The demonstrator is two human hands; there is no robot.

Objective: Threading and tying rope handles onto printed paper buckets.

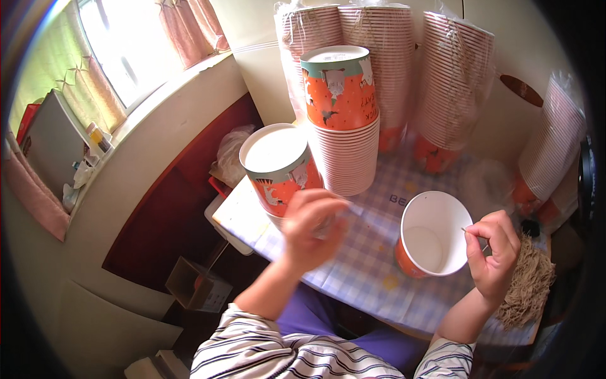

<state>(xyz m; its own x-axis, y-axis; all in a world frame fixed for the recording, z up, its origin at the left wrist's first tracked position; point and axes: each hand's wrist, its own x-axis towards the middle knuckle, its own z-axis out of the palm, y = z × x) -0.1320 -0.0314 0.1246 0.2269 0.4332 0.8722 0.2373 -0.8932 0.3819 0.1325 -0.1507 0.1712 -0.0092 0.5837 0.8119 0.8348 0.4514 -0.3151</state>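
Note:
A white-lined paper bucket with an orange outside stands tilted on the table, its mouth toward me. At its right rim my right hand is closed in a pinch on a thin cord, whose short end sticks out past the fingertips. My left hand is raised left of the bucket, fingers curled and smeared by motion; whether it holds anything is unclear. Behind it stands an upside-down orange bucket with a green band, partly hidden by the hand. A bundle of beige cords lies beside my right wrist.
A stack of nested buckets stands upside down at the table's middle back. Several tall plastic-wrapped stacks rise behind and to the right. A checked cloth covers the table. An open cardboard box sits low at the left.

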